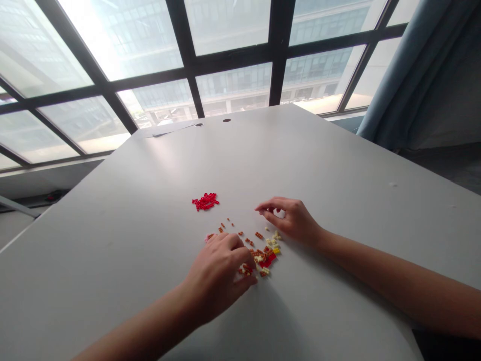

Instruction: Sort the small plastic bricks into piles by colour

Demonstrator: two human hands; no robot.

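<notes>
Small building bricks lie in a loose mixed pile [265, 255] on the white table: brown, cream, yellow and red ones. My left hand [221, 268] curves over the left part of this pile, its thumb and fingers apart around several brown and red bricks. A few pink bricks [208, 236] show at its fingertips. Just above the table, beyond the pile's right side, my right hand [287, 216] has thumb and forefinger pinched together; anything between the tips is too small to make out. Cream bricks [276, 235] lie close below it. Beyond my left hand sits a separate heap of red bricks [206, 201].
Several loose brown bricks [248, 241] are scattered between my hands. The white table [319, 160] reaches to large windows [233, 85] with dark frames. Two round holes and a flat sheet [175, 130] are at its far edge. A blue-grey curtain [406, 75] hangs at right.
</notes>
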